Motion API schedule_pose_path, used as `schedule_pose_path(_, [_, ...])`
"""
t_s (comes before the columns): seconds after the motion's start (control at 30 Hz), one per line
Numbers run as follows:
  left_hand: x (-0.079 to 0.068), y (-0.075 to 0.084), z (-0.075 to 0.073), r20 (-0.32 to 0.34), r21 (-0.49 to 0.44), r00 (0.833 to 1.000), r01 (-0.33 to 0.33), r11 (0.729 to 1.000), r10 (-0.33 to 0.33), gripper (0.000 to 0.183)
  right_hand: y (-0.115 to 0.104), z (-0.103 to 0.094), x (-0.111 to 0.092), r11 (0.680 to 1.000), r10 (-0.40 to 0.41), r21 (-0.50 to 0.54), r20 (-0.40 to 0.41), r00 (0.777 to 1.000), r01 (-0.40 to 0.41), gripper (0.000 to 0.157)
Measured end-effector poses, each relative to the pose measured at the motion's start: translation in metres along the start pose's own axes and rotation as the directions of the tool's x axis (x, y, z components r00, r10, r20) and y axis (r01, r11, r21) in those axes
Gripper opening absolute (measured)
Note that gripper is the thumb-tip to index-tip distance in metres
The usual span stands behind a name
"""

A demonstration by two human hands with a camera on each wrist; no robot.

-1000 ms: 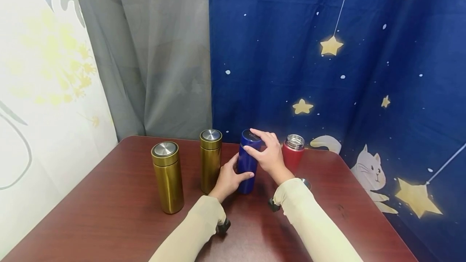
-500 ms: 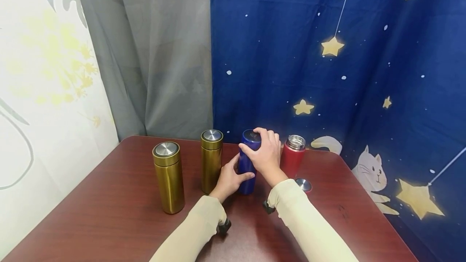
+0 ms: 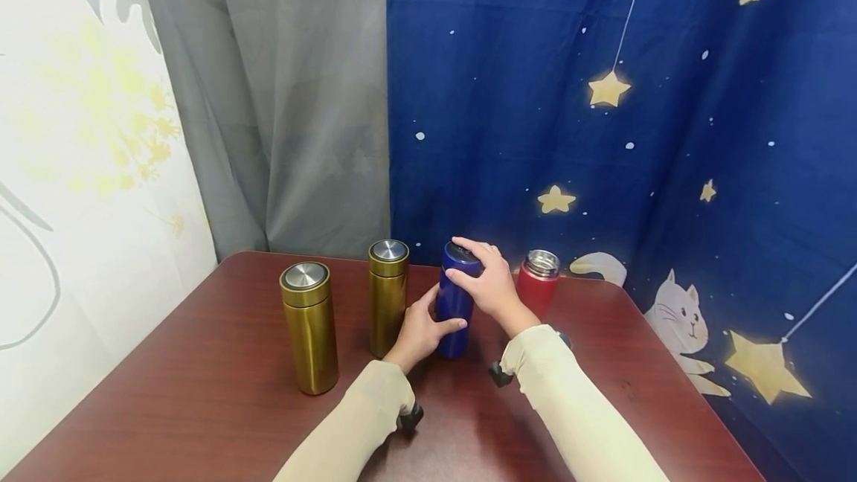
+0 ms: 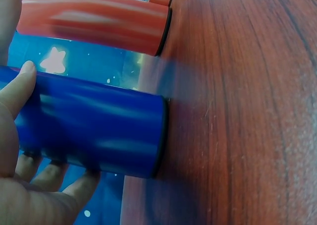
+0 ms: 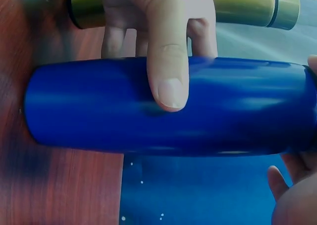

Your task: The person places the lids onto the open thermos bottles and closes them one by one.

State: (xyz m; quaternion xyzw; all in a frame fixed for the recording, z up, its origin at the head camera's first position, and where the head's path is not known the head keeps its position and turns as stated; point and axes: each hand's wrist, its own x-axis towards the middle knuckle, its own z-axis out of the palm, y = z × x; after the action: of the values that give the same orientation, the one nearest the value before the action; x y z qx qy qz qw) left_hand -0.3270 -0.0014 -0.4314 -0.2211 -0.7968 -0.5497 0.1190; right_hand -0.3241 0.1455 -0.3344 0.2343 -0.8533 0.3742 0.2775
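Though a sleeve (image 3: 579, 400) hides its base in the head view, we record the red flask (image 3: 537, 293) as steel-mouthed. Gold flasks (image 3: 313, 344): two, brushed. Blue flask (image 3: 454, 305): glossy cylinder, upright on the wood-grained table (image 3: 201, 393) between gold and red; left hand (image 3: 418, 332) wrapped round its body, right hand (image 3: 490, 283) gripping its cap (image 3: 462, 253).

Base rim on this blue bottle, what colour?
The base rim is black, clearest in the left wrist view.

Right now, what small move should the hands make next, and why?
Probably a twist of the lid by the right hand: that hand grips the top of the blue bottle, the left hand holds it lower down, and its lid is on, while the red bottle nearby stands open.
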Motion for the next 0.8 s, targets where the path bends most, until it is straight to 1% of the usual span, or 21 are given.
schedule_pose_path(0.13, [0.000, -0.001, 0.001, 0.002, 0.004, 1.000, -0.003, 1.000, 0.003, 0.077, 0.000, 0.002, 0.000, 0.997, -0.005, -0.073, -0.034, 0.999, 0.003, 0.051])
schedule_pose_path(0.33, [0.000, -0.002, 0.001, -0.015, 0.020, 1.000, -0.016, 1.000, 0.016, 0.077, -0.005, 0.006, 0.000, 0.986, -0.015, -0.164, -0.104, 0.994, -0.002, 0.050])
schedule_pose_path(0.57, [0.001, -0.002, 0.002, -0.021, 0.018, 0.999, -0.030, 0.999, 0.030, 0.077, -0.012, 0.014, -0.001, 0.954, -0.010, -0.293, -0.220, 0.975, -0.056, 0.051])
schedule_pose_path(0.67, [0.001, -0.001, 0.002, -0.021, 0.014, 0.999, -0.025, 1.000, 0.025, 0.076, -0.014, 0.016, -0.001, 0.944, -0.009, -0.321, -0.260, 0.966, -0.078, 0.052])
schedule_pose_path(0.8, [0.000, 0.000, 0.002, -0.028, 0.019, 0.999, -0.017, 1.000, 0.017, 0.076, -0.018, 0.018, -0.002, 0.931, 0.012, -0.346, -0.292, 0.956, -0.118, 0.053])
